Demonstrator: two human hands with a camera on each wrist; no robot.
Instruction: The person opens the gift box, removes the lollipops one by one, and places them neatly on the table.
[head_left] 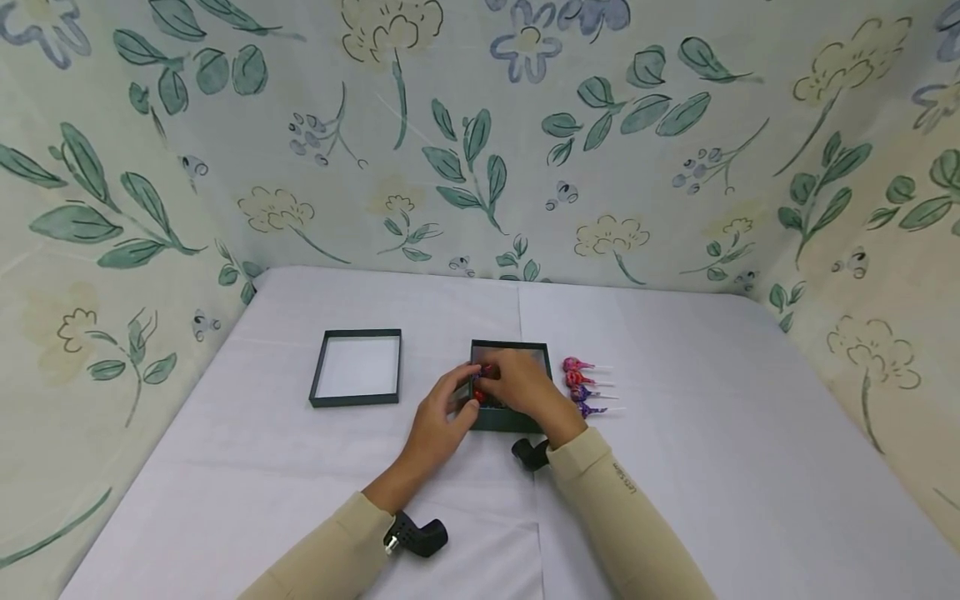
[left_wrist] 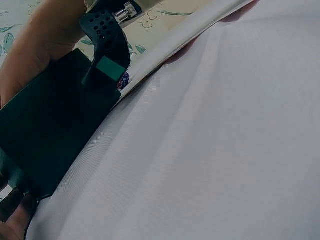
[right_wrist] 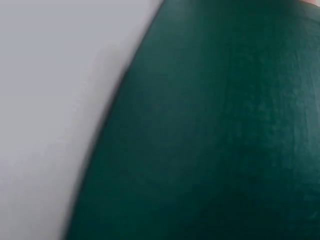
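A dark green box (head_left: 506,420) stands uncovered on the table, with wrapped lollipops (head_left: 479,395) in red and purple inside its left part. My left hand (head_left: 435,425) holds the box at its left side, thumb by the near corner and index finger at the rim. In the left wrist view, fingertips (left_wrist: 22,212) touch a lower corner of the box. My right hand (head_left: 521,383) reaches over the rim from the right and pinches a red-wrapped lollipop (head_left: 489,368) inside; its stick is hidden. Green box wall (right_wrist: 200,125) fills most of the right wrist view.
Left of the box lies its square lid (head_left: 318,367), dark green rim up and white inside. Several wrapped lollipops (head_left: 576,379) lie in a column just right of the box, sticks pointing right. A white cloth (head_left: 675,467) covers the table, and a floral curtain (head_left: 465,167) surrounds it.
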